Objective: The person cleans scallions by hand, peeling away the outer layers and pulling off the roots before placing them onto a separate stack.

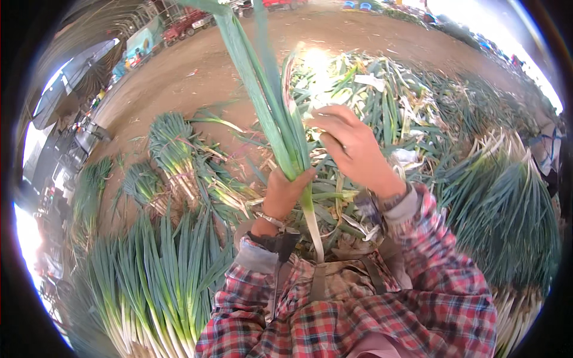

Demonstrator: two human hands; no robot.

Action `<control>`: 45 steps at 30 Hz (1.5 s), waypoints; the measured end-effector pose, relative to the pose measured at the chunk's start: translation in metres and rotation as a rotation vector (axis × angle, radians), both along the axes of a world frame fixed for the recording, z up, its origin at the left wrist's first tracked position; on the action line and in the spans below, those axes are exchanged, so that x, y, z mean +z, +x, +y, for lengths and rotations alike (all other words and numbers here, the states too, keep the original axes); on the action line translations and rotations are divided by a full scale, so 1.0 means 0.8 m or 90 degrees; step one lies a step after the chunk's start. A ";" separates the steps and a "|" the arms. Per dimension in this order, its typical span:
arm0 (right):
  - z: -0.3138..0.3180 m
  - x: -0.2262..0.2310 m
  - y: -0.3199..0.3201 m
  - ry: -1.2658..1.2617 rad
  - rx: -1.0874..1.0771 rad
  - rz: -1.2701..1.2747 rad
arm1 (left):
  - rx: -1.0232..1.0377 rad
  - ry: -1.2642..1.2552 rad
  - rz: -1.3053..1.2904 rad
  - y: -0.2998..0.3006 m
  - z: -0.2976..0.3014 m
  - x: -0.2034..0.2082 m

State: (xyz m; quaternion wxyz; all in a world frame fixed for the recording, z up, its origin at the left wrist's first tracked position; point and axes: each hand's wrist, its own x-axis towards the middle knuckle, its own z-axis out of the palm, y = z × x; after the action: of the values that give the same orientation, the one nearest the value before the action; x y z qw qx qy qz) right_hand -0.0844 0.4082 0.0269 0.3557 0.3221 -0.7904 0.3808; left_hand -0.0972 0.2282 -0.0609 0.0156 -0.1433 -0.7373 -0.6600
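Observation:
My left hand [287, 190] is closed around a large green onion [271, 113], just where the green leaves join the pale stem. The onion stands upright in front of me and leans left at the top. Its white end [313, 231] points down toward my lap. One outer leaf [287, 80] is partly brown and withered at its tip. My right hand [353, 146] is raised beside the leaves, fingers bent and apart, with nothing visible between them. Its fingertips are close to the withered leaf.
Upright green onions [161, 271] stand close by at my left. Tied bundles [173, 143] lie farther out on the dirt ground [161, 89]. A heap of loose leaves [382, 95] spreads ahead to the right. A large stack of onions [501, 209] is at my right. Red vehicles [190, 24] are far off.

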 end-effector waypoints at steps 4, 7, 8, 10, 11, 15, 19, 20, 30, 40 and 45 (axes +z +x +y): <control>0.021 0.034 -0.042 0.272 -0.014 0.118 | -0.050 0.017 -0.006 0.011 0.012 0.011; 0.038 0.042 -0.057 0.340 -0.002 0.191 | -0.062 -0.001 -0.022 0.010 0.006 0.004; 0.035 0.043 -0.055 0.383 0.003 0.186 | -0.064 -0.001 -0.026 0.013 0.002 0.001; 0.029 0.043 -0.051 0.395 0.007 0.164 | -0.063 0.000 -0.038 0.018 -0.002 -0.004; 0.029 0.045 -0.049 0.425 0.002 0.163 | -0.074 0.008 -0.043 0.018 0.000 -0.003; 0.028 0.037 -0.054 0.461 0.006 0.196 | -0.085 0.043 -0.048 0.018 0.000 -0.012; 0.029 0.027 -0.062 0.489 -0.032 0.165 | -0.072 0.063 -0.071 0.013 -0.013 -0.019; 0.026 0.024 -0.063 0.492 -0.018 0.164 | -0.072 0.067 -0.061 0.014 -0.016 -0.021; 0.119 -0.047 -0.152 0.272 -0.251 0.019 | -0.074 0.109 0.076 0.026 -0.043 -0.006; 0.139 -0.153 -0.175 -0.373 -0.058 -0.521 | 0.536 0.181 0.277 0.131 -0.307 0.100; 0.125 -0.172 -0.170 -0.353 -0.065 -0.525 | 0.854 -0.123 0.488 0.263 -0.462 0.222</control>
State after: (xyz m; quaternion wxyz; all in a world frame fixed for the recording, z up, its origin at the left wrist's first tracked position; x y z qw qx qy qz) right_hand -0.2204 0.5079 -0.1107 0.1038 -0.0012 -0.7493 0.6541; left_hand 0.1134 -0.1412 0.1165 0.6528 0.1147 -0.6638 -0.3465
